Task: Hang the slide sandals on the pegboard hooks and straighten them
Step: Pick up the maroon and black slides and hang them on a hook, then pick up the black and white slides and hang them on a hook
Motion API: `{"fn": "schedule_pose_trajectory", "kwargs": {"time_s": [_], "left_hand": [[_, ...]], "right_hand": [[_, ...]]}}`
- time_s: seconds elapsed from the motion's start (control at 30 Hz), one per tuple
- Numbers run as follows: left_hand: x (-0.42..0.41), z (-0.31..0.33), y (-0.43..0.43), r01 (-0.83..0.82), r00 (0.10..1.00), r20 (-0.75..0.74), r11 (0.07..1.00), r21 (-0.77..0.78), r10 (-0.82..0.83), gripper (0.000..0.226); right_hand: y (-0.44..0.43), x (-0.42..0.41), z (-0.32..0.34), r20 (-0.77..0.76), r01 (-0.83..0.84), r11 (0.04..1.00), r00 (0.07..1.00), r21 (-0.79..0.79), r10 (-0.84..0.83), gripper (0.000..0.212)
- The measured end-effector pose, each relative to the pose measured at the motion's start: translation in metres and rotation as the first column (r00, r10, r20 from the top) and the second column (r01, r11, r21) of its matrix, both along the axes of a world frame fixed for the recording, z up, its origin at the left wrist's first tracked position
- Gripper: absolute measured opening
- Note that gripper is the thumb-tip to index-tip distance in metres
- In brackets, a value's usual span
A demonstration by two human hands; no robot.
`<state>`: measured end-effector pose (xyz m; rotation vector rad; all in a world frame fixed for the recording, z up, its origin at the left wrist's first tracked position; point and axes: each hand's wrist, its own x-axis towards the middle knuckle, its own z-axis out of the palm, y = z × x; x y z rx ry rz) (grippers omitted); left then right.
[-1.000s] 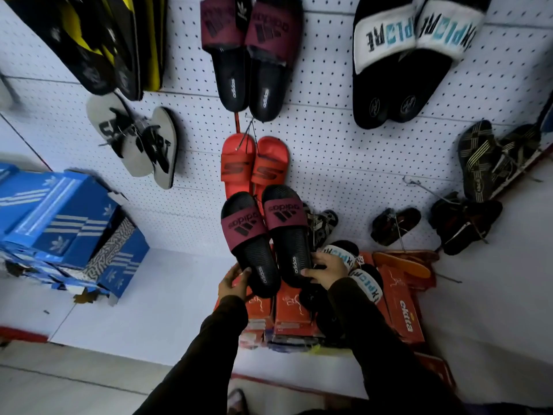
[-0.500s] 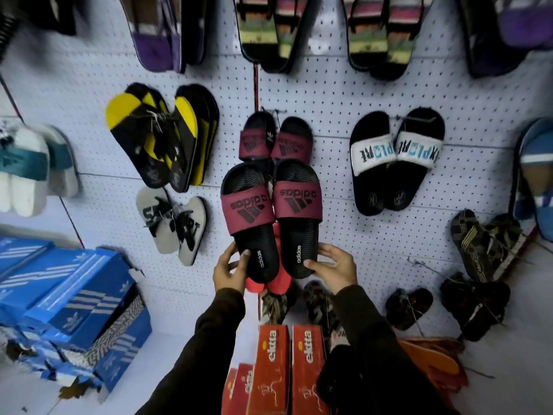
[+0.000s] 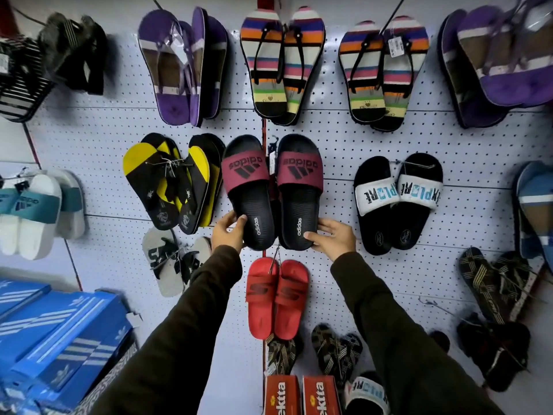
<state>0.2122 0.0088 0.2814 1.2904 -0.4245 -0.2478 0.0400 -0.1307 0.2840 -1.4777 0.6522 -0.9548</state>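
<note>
Two black slide sandals with maroon straps stand toe-up against the white pegboard (image 3: 344,139) at the middle of the head view. My left hand (image 3: 229,235) grips the heel of the left slide (image 3: 250,193). My right hand (image 3: 330,238) grips the heel of the right slide (image 3: 299,193). The slides sit side by side with a narrow gap between them. A small tag shows in that gap. The hook behind them is hidden.
Yellow-black flip-flops (image 3: 170,181) hang just left, black-white slides (image 3: 398,202) just right, red slides (image 3: 276,298) directly below. Striped sandals (image 3: 281,64) and purple ones (image 3: 182,67) hang above. Blue shoe boxes (image 3: 57,339) stack at lower left, red boxes (image 3: 302,395) at the bottom.
Both hands have lifted the maroon-strapped pair from low near the red boxes up the board, past the red slides, to the middle row. The view has tilted upward with them.
</note>
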Motion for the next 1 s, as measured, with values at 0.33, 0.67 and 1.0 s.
{"fn": "schedule_pose_trajectory", "kwargs": {"time_s": [0.33, 0.67, 1.0], "left_hand": [[0.02, -0.058, -0.027, 0.039, 0.994, -0.109, 0.993, 0.115, -0.027, 0.038], [-0.002, -0.091, -0.03, -0.036, 0.995, -0.088, 0.993, 0.109, 0.045, 0.049], [-0.092, -0.24, -0.034, 0.208, 0.954, -0.288, 0.878, 0.431, -0.084, 0.023]], "right_hand": [[-0.009, 0.026, -0.054, -0.088, 0.055, 0.993, 0.995, 0.104, -0.046, 0.06], [-0.009, 0.024, -0.091, -0.087, -0.027, 0.987, 0.995, 0.157, 0.041, 0.047], [-0.016, -0.076, -0.21, -0.403, 0.15, 0.964, 0.914, 0.22, -0.05, 0.04]]}}
